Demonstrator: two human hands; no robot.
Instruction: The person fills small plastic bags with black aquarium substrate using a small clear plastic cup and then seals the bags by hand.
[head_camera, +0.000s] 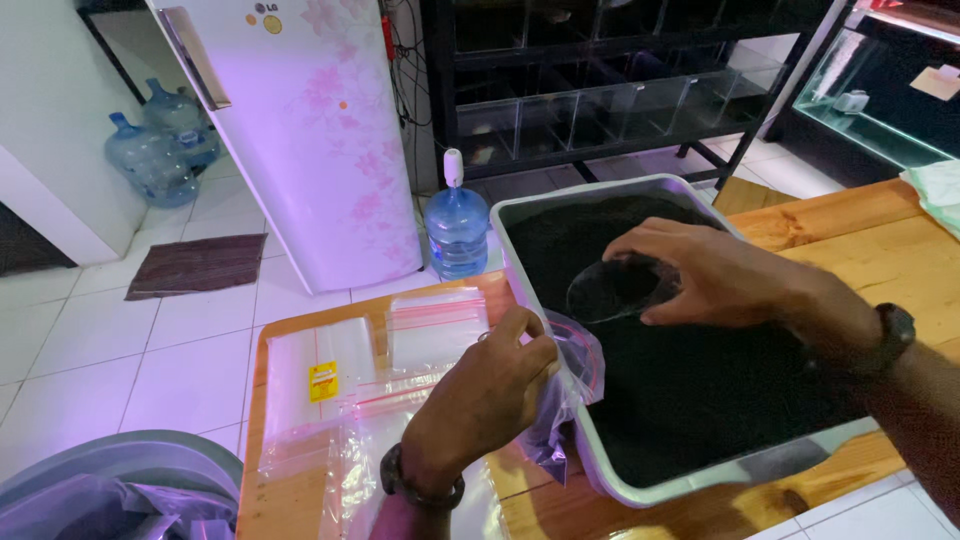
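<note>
grey bin (120, 470) cut off at bottom-left edge; right forearm cropped

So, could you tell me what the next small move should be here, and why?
Probably carry the clear scoop in the right hand over to the zip bag. The left hand holds that bag at the tray's rim, and the scoop is low over the dark granules.

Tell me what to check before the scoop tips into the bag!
1. Left hand grips the bag: ok.
2. Bag mouth open wide: cannot tell, it looks bunched.
3. Bag at the tray edge: ok.
4. Right hand holds the scoop: ok.
5. Scoop over the dark grains, so spills fall back: ok.
6. Scoop full: cannot tell.
</note>
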